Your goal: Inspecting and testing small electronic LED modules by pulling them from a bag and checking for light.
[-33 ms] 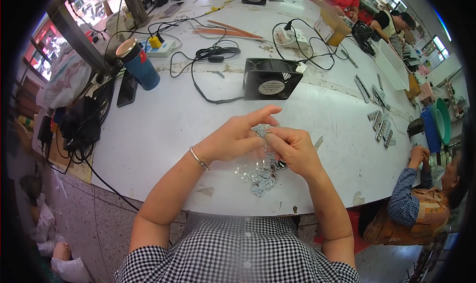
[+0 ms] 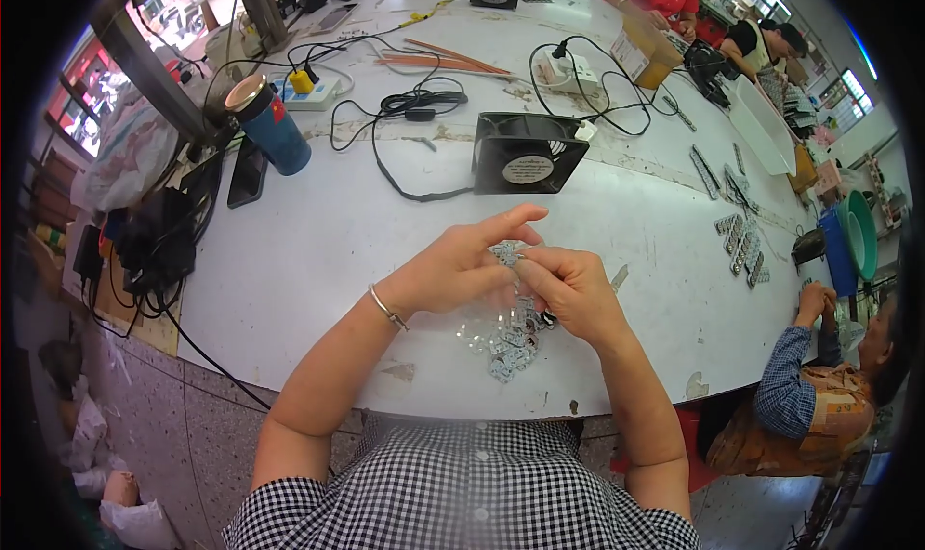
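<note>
My left hand (image 2: 461, 269), with a metal bangle at its wrist, has its index finger stretched out. Its thumb and lower fingers close on a bunch of small grey-white patterned pieces (image 2: 504, 252). Against it, my right hand (image 2: 574, 290) pinches with thumb and forefinger at the same bunch. Just what lies between those fingertips is too small to make out. Below both hands, more of these shiny grey-white pieces (image 2: 511, 362) lie in a loose pile on the white table (image 2: 655, 328), with clear, glinting bits to their left. Whether the pieces are joined cannot be told.
Beyond my hands stands a black box fan (image 2: 525, 160) with its cable. At left are a blue tumbler (image 2: 275, 131), a phone (image 2: 247, 176) and a power strip (image 2: 313, 92). Several metallic strips (image 2: 740, 247) lie at right, near a seated person (image 2: 809, 396). Other people work at the far right.
</note>
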Available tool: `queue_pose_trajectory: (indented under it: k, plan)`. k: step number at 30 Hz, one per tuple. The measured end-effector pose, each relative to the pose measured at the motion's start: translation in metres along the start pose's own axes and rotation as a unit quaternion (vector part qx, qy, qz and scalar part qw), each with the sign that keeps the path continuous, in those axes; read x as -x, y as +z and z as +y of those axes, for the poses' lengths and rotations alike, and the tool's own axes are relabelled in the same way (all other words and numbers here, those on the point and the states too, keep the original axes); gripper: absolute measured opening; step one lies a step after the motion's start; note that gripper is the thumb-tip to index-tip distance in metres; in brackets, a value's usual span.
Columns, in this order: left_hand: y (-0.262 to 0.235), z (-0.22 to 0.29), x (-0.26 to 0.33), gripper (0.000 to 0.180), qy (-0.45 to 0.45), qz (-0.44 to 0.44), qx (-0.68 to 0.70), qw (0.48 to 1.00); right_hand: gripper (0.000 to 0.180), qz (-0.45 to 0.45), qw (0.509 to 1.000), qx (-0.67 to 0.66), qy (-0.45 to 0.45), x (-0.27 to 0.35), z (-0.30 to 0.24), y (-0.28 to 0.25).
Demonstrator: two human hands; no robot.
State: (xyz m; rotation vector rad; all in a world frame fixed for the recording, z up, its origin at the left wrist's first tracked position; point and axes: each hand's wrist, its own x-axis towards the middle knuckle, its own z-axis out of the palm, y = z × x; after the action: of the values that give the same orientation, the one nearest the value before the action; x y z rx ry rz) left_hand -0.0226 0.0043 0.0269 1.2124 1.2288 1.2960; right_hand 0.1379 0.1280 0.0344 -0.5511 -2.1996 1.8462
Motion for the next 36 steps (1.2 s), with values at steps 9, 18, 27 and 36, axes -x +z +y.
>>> queue_pose_trajectory:
  k: [9,18,27,36]
  plan:
    - [0.002,0.001,-0.001,0.045,0.035,0.063,-0.196,0.978,0.024,0.062,0.993,0.094,-0.044,-0.009,0.012,0.004]
    - [-0.002,-0.010,0.001,0.028,0.206,0.141,-0.433,0.866,0.022,0.089,0.994,0.063,-0.029,-0.009,0.018,0.004]
    - [-0.004,-0.015,0.000,0.025,0.232,0.136,-0.491,0.829,0.021,0.093,0.992,0.064,-0.051,-0.009,0.023,0.007]
    - [-0.002,-0.013,-0.001,0.026,0.228,0.154,-0.481,0.832,0.019,0.115,0.984,0.098,-0.095,-0.008,0.020,0.008]
